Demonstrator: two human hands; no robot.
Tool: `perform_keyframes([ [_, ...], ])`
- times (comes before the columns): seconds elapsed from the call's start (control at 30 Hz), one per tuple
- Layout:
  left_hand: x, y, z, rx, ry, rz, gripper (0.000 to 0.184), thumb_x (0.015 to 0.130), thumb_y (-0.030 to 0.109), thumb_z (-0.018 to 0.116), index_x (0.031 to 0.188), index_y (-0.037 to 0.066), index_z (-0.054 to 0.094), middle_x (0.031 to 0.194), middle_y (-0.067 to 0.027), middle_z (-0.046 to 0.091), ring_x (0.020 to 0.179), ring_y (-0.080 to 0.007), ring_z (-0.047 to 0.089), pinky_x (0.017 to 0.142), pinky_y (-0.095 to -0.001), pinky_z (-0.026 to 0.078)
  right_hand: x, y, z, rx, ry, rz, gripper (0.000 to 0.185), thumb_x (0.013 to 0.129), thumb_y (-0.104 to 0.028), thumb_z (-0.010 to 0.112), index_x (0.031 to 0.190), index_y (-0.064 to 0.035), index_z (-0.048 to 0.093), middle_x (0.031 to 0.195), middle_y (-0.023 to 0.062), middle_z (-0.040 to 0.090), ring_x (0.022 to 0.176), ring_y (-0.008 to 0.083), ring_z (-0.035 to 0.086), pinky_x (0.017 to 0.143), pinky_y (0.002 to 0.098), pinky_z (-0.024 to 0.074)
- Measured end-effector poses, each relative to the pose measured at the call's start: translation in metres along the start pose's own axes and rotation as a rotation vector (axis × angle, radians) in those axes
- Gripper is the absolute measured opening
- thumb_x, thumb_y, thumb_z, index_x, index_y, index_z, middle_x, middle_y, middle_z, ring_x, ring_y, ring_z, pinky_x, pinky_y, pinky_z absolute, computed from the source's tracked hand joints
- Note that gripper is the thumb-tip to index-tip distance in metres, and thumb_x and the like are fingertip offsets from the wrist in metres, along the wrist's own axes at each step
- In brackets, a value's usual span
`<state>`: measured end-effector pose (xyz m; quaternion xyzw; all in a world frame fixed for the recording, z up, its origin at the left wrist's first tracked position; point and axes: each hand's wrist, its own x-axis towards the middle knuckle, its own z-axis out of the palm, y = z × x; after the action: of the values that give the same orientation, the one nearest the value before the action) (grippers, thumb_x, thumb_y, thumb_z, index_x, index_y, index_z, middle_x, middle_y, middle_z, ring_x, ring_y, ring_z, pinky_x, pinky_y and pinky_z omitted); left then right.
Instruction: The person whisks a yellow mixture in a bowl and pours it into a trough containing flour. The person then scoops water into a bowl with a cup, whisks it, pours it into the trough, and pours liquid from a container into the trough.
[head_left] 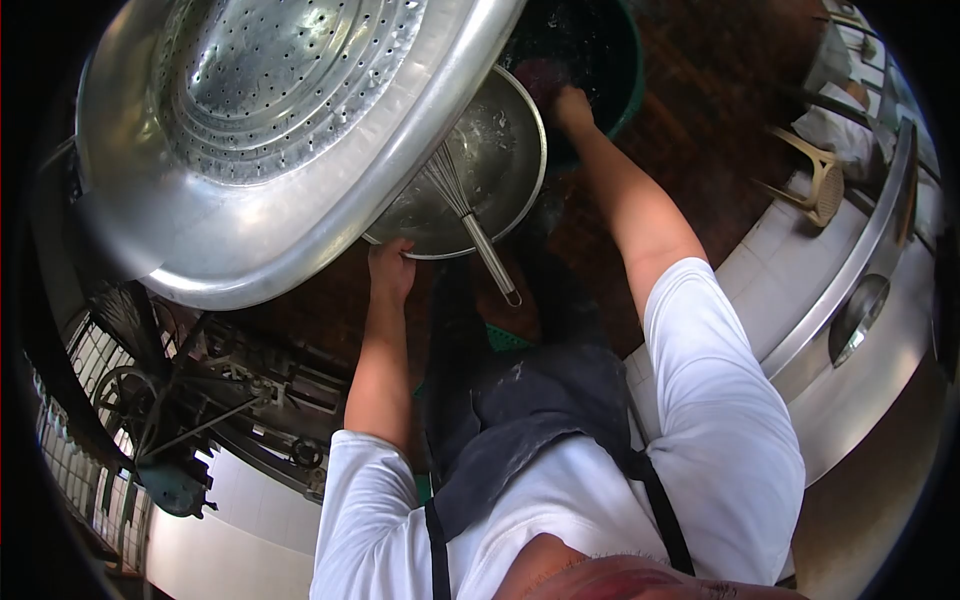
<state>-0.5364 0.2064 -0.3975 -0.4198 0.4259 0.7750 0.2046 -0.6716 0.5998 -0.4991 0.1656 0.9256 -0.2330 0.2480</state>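
Note:
My left hand (392,268) grips the near rim of a round steel bowl (505,165), fingers closed on its edge. A wire whisk (468,215) rests in the bowl, its handle sticking out over the rim toward me. My right hand (570,108) reaches past the bowl's far side into a dark green tub (632,60). Around its fingers is a dark reddish, soft-looking thing (541,82), too dim to name. A large perforated metal basin (300,90) looms close at upper left and covers part of the bowl.
At the right runs a steel-edged counter (850,310) beside white tiles, with a beige plastic strainer-like piece (825,185) on the tiles. Lower left stands dark machinery with a wheel (125,400). The floor (700,110) is dark reddish brown.

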Motion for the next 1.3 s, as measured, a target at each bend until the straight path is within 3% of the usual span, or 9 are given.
perform_keyframes([
  [0.23,-0.021,0.002,0.001,0.06,0.074,0.016,0.031,0.074,-0.014,0.054,0.103,-0.003,0.057,0.095,-0.0107,0.059,0.084,-0.0225,0.058,0.08,-0.0359,0.048,-0.101,-0.011,-0.096,0.266,0.304,-0.215,0.027,0.073,-0.033,0.082,0.09,-0.013,0.077,0.098,0.0144,0.065,0.09,0.0338,0.065,0.081,0.0429,0.0521],
  [0.4,-0.038,0.015,0.006,0.248,-0.095,-0.027,0.039,0.073,-0.013,0.054,0.11,0.0,0.054,0.101,-0.01,0.057,0.085,-0.0234,0.058,0.075,-0.0371,0.049,-0.194,-0.002,-0.183,0.055,0.383,-0.36,0.025,0.075,-0.032,0.08,0.089,-0.0124,0.073,0.091,0.0126,0.06,0.086,0.0333,0.064,0.076,0.0432,0.0526],
  [0.53,-0.061,0.033,0.043,0.488,-0.13,-0.077,0.047,0.073,-0.012,0.055,0.117,0.005,0.052,0.1,-0.0088,0.057,0.086,-0.0234,0.059,0.068,-0.0391,0.051,-0.287,-0.006,-0.253,-0.077,0.411,-0.365,0.029,0.074,-0.033,0.08,0.09,-0.0107,0.07,0.089,0.0119,0.059,0.083,0.0322,0.064,0.074,0.0427,0.0543],
  [0.67,-0.091,0.041,0.092,0.514,-0.312,-0.094,0.053,0.071,-0.012,0.053,0.121,0.007,0.046,0.098,-0.0086,0.056,0.083,-0.0248,0.058,0.064,-0.0401,0.053,-0.365,-0.011,-0.297,-0.294,0.327,-0.397,0.032,0.075,-0.038,0.078,0.087,-0.0096,0.069,0.089,0.0147,0.061,0.082,0.0316,0.065,0.074,0.0431,0.0543],
  [0.8,-0.098,0.031,0.125,0.697,-0.429,-0.186,0.054,0.071,-0.011,0.052,0.123,0.003,0.043,0.105,-0.0141,0.052,0.085,-0.0304,0.059,0.065,-0.0479,0.055,-0.426,-0.018,-0.313,-0.464,0.189,-0.303,0.038,0.076,-0.042,0.074,0.085,-0.0053,0.071,0.086,0.0163,0.064,0.083,0.0313,0.066,0.074,0.0419,0.0545],
  [1.0,-0.196,0.012,0.209,0.732,-0.668,-0.169,0.062,0.07,-0.012,0.047,0.129,0.004,0.036,0.11,-0.0176,0.051,0.097,-0.038,0.062,0.071,-0.0557,0.061,-0.483,-0.01,-0.315,-0.612,-0.161,-0.072,0.034,0.071,-0.036,0.077,0.086,-0.0052,0.074,0.09,0.0133,0.072,0.08,0.0312,0.07,0.07,0.0404,0.0575],
  [1.1,-0.213,-0.017,0.224,0.766,-0.741,-0.178,0.055,0.073,-0.011,0.047,0.127,0.0,0.04,0.108,-0.0172,0.052,0.093,-0.0358,0.062,0.076,-0.0578,0.059,-0.501,-0.018,-0.309,-0.742,-0.41,0.204,0.037,0.07,-0.034,0.077,0.094,-0.0057,0.075,0.093,0.0079,0.074,0.076,0.0275,0.071,0.065,0.0454,0.0592],
  [1.23,-0.242,-0.066,0.234,0.792,-0.781,-0.199,0.058,0.072,-0.011,0.046,0.128,0.004,0.039,0.112,-0.0159,0.052,0.096,-0.0363,0.061,0.071,-0.0577,0.06,-0.529,0.011,-0.286,-0.923,-0.476,0.454,0.03,0.073,-0.024,0.075,0.099,-0.0092,0.075,0.092,0.0105,0.073,0.075,0.0266,0.069,0.063,0.0478,0.0591],
  [1.3,-0.246,-0.092,0.231,0.819,-0.778,-0.239,0.057,0.073,-0.01,0.046,0.128,0.004,0.039,0.111,-0.0149,0.052,0.095,-0.0355,0.061,0.07,-0.0572,0.059,-0.551,0.026,-0.283,-0.897,-0.53,0.426,0.027,0.074,-0.023,0.075,0.097,-0.009,0.075,0.091,0.0112,0.072,0.077,0.0269,0.069,0.063,0.0466,0.0587],
])
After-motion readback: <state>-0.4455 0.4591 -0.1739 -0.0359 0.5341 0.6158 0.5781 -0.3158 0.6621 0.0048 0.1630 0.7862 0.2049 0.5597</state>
